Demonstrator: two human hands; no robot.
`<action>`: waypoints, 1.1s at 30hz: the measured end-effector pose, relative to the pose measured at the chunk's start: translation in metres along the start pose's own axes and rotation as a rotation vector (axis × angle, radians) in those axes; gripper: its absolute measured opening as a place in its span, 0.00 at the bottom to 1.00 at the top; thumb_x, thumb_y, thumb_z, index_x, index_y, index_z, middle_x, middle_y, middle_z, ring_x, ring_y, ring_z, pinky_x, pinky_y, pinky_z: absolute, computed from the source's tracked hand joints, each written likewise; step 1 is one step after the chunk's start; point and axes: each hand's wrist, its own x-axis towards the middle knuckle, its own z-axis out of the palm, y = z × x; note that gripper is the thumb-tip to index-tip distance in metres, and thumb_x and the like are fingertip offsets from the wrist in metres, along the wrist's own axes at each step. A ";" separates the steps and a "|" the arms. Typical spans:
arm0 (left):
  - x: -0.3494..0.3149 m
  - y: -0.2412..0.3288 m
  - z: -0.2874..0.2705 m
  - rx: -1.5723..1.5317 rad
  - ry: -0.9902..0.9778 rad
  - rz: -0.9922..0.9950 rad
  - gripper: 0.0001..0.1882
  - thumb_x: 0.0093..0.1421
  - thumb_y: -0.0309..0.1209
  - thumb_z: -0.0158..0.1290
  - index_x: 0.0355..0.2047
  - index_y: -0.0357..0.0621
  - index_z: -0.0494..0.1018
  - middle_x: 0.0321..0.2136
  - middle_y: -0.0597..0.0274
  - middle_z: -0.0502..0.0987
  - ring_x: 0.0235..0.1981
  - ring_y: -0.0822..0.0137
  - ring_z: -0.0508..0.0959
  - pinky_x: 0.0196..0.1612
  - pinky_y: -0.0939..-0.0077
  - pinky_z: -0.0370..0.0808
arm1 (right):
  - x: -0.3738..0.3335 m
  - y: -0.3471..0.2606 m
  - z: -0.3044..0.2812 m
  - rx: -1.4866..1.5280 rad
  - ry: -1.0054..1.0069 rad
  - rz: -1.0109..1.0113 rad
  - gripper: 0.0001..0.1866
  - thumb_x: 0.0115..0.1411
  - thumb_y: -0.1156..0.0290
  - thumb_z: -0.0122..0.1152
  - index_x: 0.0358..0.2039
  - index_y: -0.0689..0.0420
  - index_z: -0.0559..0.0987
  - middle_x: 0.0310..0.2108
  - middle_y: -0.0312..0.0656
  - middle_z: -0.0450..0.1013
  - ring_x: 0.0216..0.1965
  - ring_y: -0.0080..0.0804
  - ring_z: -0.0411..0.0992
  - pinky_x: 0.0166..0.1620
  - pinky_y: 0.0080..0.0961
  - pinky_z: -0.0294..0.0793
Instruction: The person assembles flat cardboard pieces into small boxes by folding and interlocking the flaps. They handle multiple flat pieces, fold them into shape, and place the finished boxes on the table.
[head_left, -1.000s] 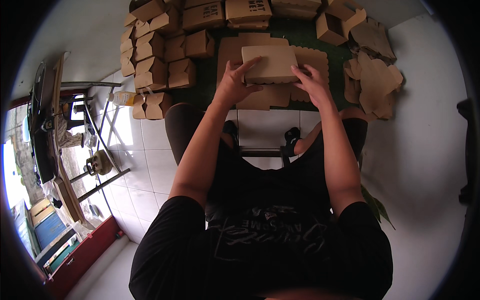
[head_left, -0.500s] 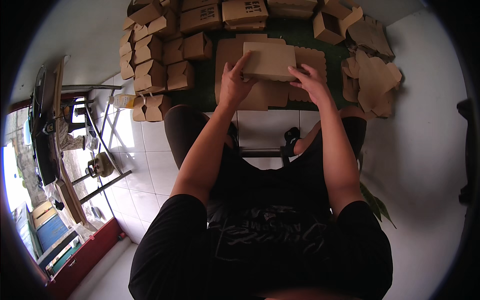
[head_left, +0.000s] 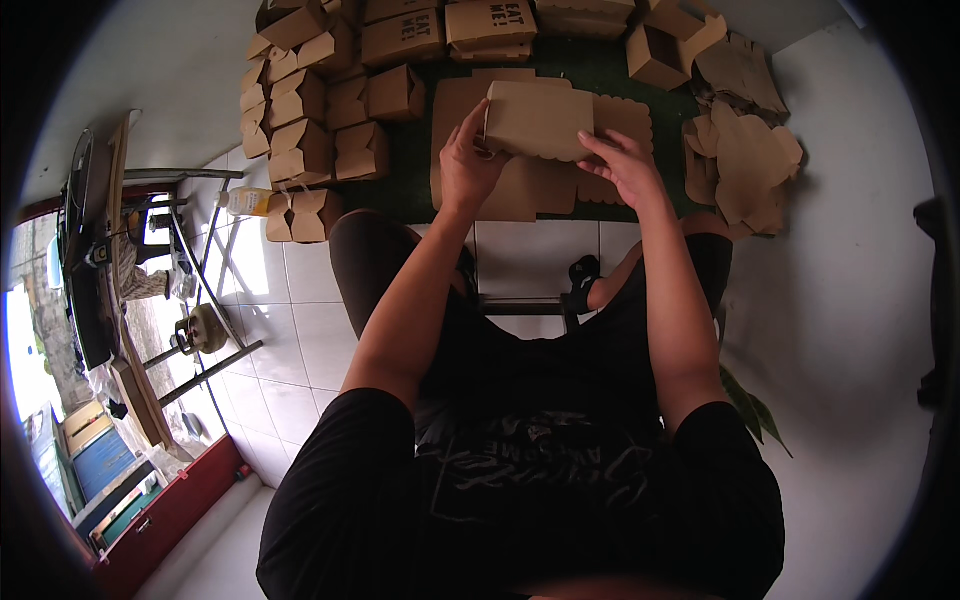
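Note:
A brown cardboard box [head_left: 540, 118] with a plain top is held between my two hands, above flat, unfolded cardboard blanks [head_left: 460, 185]. My left hand [head_left: 470, 165] grips its left side, the fingers along the edge and the thumb under the near corner. At the right near corner, my right hand [head_left: 625, 165] holds the box with the fingertips, the thumb side on its edge. The underside of the box and some fingertips are hidden.
Folded small boxes [head_left: 300, 150] are stacked at the left, and larger printed boxes [head_left: 490, 22] lie along the far side. An open box [head_left: 660, 55] and loose flattened cardboard [head_left: 745, 165] are at the right. A green mat [head_left: 405, 180] lies beneath. A bottle [head_left: 248, 203] stands by the left stack.
The box has tilted slightly, and its left edge is a little higher. My left fingers have shifted from its top onto its left side; the right hand has barely moved.

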 end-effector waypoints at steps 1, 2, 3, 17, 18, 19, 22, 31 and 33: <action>0.000 0.000 0.000 -0.032 0.008 -0.006 0.51 0.52 0.28 0.82 0.77 0.58 0.74 0.49 0.55 0.88 0.47 0.60 0.91 0.52 0.62 0.89 | 0.000 0.001 0.000 -0.008 0.004 0.005 0.26 0.72 0.61 0.79 0.63 0.61 0.84 0.57 0.39 0.83 0.55 0.29 0.82 0.54 0.31 0.89; 0.000 -0.001 0.000 -0.064 0.017 -0.011 0.51 0.52 0.28 0.82 0.77 0.58 0.74 0.49 0.55 0.88 0.47 0.61 0.91 0.53 0.62 0.89 | 0.001 0.001 -0.001 -0.017 0.004 0.004 0.26 0.72 0.61 0.79 0.63 0.61 0.84 0.56 0.40 0.83 0.54 0.28 0.82 0.54 0.30 0.89; 0.000 -0.002 0.001 -0.083 0.022 -0.043 0.51 0.52 0.27 0.82 0.77 0.57 0.74 0.48 0.56 0.88 0.47 0.61 0.91 0.54 0.62 0.88 | 0.003 0.003 -0.002 -0.028 0.012 0.010 0.26 0.72 0.61 0.80 0.64 0.61 0.84 0.56 0.40 0.83 0.54 0.28 0.82 0.53 0.30 0.89; 0.004 -0.021 0.007 -0.556 -0.112 -0.490 0.31 0.77 0.50 0.58 0.72 0.46 0.80 0.44 0.54 0.87 0.49 0.66 0.87 0.54 0.64 0.82 | 0.015 0.015 -0.003 -0.214 0.145 0.103 0.50 0.71 0.56 0.80 0.83 0.61 0.63 0.69 0.56 0.74 0.60 0.45 0.83 0.56 0.34 0.92; 0.003 -0.020 0.007 -0.462 -0.132 -0.455 0.31 0.77 0.51 0.58 0.70 0.45 0.81 0.46 0.51 0.87 0.49 0.64 0.87 0.55 0.63 0.82 | 0.015 0.016 -0.001 -0.243 0.169 0.073 0.48 0.72 0.54 0.79 0.83 0.58 0.64 0.70 0.55 0.74 0.63 0.45 0.80 0.58 0.37 0.90; 0.003 -0.019 0.008 -0.370 -0.150 -0.420 0.30 0.78 0.52 0.58 0.69 0.44 0.82 0.47 0.49 0.87 0.49 0.61 0.87 0.55 0.61 0.82 | 0.014 0.017 0.002 -0.273 0.193 0.043 0.46 0.74 0.53 0.77 0.83 0.55 0.65 0.70 0.55 0.74 0.66 0.46 0.78 0.59 0.41 0.89; 0.002 -0.024 0.010 -0.154 -0.155 -0.347 0.30 0.79 0.55 0.57 0.65 0.43 0.85 0.53 0.41 0.87 0.52 0.51 0.86 0.59 0.56 0.81 | 0.014 0.019 0.007 -0.444 0.187 -0.033 0.43 0.78 0.49 0.70 0.85 0.49 0.63 0.75 0.53 0.70 0.74 0.48 0.71 0.66 0.47 0.83; 0.010 -0.052 0.032 -0.275 -0.136 -0.293 0.40 0.81 0.60 0.49 0.76 0.40 0.73 0.66 0.33 0.81 0.70 0.37 0.76 0.76 0.56 0.69 | 0.022 0.043 0.021 -0.433 0.217 -0.199 0.40 0.87 0.41 0.40 0.82 0.61 0.66 0.79 0.57 0.69 0.80 0.54 0.66 0.79 0.43 0.65; 0.016 -0.040 0.025 -0.303 -0.181 -0.362 0.44 0.80 0.63 0.48 0.78 0.38 0.70 0.69 0.35 0.79 0.73 0.40 0.73 0.79 0.56 0.65 | 0.020 0.043 0.023 -0.373 0.233 -0.206 0.42 0.87 0.40 0.39 0.81 0.65 0.66 0.79 0.58 0.69 0.81 0.54 0.65 0.79 0.42 0.63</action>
